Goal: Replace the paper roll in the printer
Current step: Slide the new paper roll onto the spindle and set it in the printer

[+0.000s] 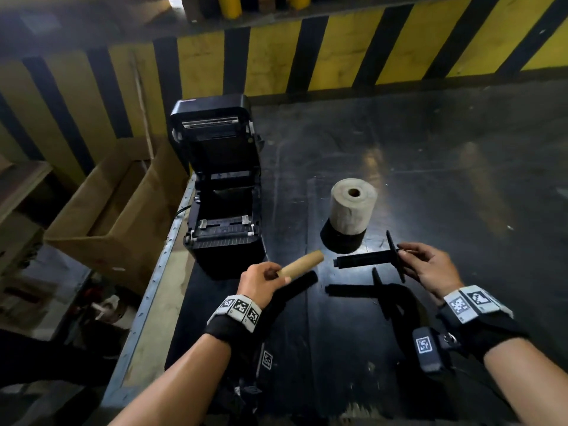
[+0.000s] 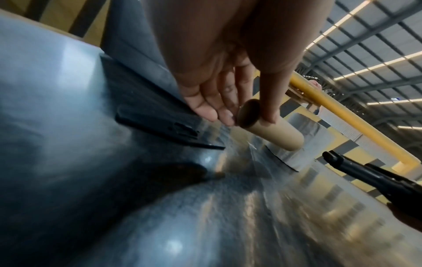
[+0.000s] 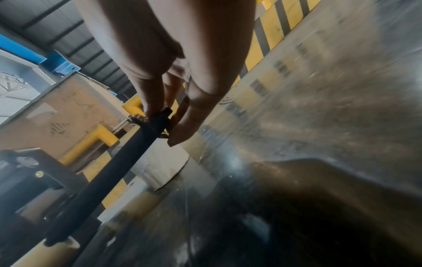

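The black printer (image 1: 219, 186) stands on the dark table with its lid raised and its paper bay bare. My left hand (image 1: 264, 279) pinches an empty brown cardboard core (image 1: 302, 264), (image 2: 271, 130) near one end, just in front of the printer. My right hand (image 1: 425, 267) holds a black spindle (image 1: 365, 260), (image 3: 109, 178) by its flanged end, the shaft pointing left toward the core. The two are apart. A full pale paper roll (image 1: 353, 209) stands on end behind them.
An open cardboard box (image 1: 116, 207) sits off the table's left edge (image 1: 159, 272). A yellow-and-black striped barrier (image 1: 307, 53) runs along the back. The spindle's shadow lies on the glossy table (image 1: 445, 179) below my right hand.
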A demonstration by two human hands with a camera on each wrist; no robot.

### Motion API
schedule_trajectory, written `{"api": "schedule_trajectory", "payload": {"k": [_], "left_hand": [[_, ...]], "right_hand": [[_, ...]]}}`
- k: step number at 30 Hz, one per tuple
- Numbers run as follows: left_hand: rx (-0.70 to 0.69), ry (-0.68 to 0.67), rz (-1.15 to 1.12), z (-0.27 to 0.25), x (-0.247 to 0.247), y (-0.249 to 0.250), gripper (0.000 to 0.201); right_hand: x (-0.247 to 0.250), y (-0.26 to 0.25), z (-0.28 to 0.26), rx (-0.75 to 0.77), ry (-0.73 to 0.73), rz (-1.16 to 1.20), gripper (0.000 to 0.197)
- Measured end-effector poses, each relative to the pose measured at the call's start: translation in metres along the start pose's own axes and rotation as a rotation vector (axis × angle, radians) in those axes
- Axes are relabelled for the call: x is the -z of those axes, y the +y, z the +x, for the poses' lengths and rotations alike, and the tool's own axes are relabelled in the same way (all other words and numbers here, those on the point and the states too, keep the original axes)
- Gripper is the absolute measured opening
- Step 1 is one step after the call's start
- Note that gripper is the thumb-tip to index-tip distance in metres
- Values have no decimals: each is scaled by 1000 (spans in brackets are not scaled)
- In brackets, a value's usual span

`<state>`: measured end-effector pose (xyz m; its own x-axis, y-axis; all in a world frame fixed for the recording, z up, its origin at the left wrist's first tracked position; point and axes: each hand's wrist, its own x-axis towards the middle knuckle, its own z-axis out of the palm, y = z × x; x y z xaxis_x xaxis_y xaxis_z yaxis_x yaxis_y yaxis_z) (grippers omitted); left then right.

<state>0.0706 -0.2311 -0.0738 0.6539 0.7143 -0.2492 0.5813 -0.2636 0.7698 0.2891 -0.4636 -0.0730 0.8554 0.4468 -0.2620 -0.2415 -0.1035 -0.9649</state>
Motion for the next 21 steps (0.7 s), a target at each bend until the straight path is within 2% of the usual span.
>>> {"api": "schedule_trajectory", "payload": {"k": [4, 9, 15, 18, 21], "left_hand": [[34, 18, 26, -3, -15, 6, 36], [15, -60, 193, -12, -38, 5, 32], [-16, -123, 336, -9, -38, 8, 33], [-50, -197, 424, 0, -35, 14, 52], [-144, -231, 437, 19, -30, 33, 70]], "right_hand": [[3, 12, -3, -32, -34, -140, 18], [-1, 23, -10, 6, -99, -466, 20], [-4, 20, -9, 42, -104, -704, 22], [-2, 14, -3, 22, -150, -861, 31], [3, -5, 9, -21, -189, -994, 37]]}}
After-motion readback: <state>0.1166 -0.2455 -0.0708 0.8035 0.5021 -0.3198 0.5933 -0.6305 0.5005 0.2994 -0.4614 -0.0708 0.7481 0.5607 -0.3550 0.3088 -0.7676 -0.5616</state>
